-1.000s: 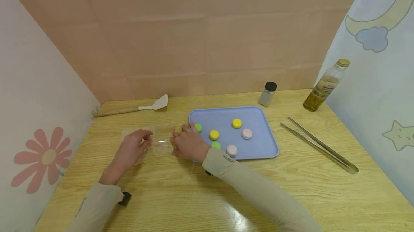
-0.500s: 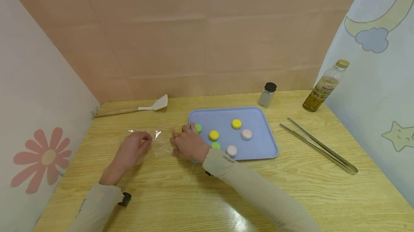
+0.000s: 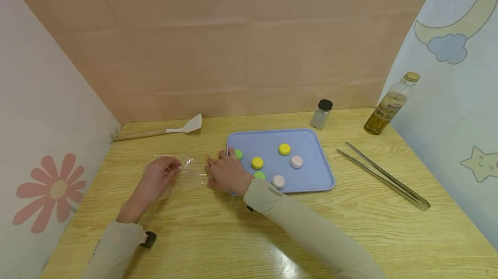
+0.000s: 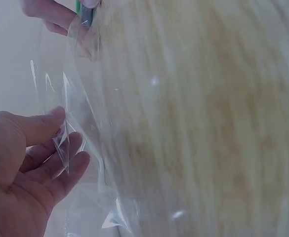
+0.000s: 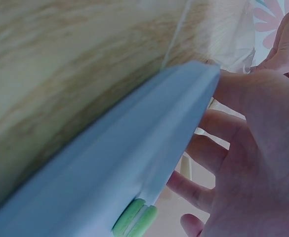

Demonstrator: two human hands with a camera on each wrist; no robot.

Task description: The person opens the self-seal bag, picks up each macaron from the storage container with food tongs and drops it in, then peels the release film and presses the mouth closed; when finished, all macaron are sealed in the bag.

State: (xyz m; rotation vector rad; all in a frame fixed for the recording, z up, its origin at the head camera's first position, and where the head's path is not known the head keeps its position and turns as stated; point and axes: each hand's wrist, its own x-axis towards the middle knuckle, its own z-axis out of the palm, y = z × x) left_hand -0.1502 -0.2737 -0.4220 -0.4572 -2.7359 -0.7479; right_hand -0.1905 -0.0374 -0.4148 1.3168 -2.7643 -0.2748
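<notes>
A sheet of clear plastic film (image 3: 191, 178) spans the table between the two hands, creased and glinting. In the left wrist view my left hand (image 4: 33, 158) pinches a fold of the film between thumb and fingers. My right hand (image 3: 230, 173) is at the left rim of a blue tray (image 3: 307, 179), its curled fingers holding the film's right end beside that rim. The right wrist view shows the tray edge close up, with a green macaron (image 5: 135, 217) near the fingers. Yellow macarons (image 3: 285, 149), green ones and pale pink ones (image 3: 297, 161) lie on the tray.
A spatula (image 3: 184, 127) with a wooden handle lies at the back left. Behind the tray stands a black-capped jar (image 3: 320, 117); a bottle of oil (image 3: 385, 112) is at the back right. Metal tongs (image 3: 383, 179) lie right of the tray. Walls border the table's back and sides.
My left hand has shifted slightly left and up, and the glints and creases in the film have changed. My right hand and the tray have stayed in place.
</notes>
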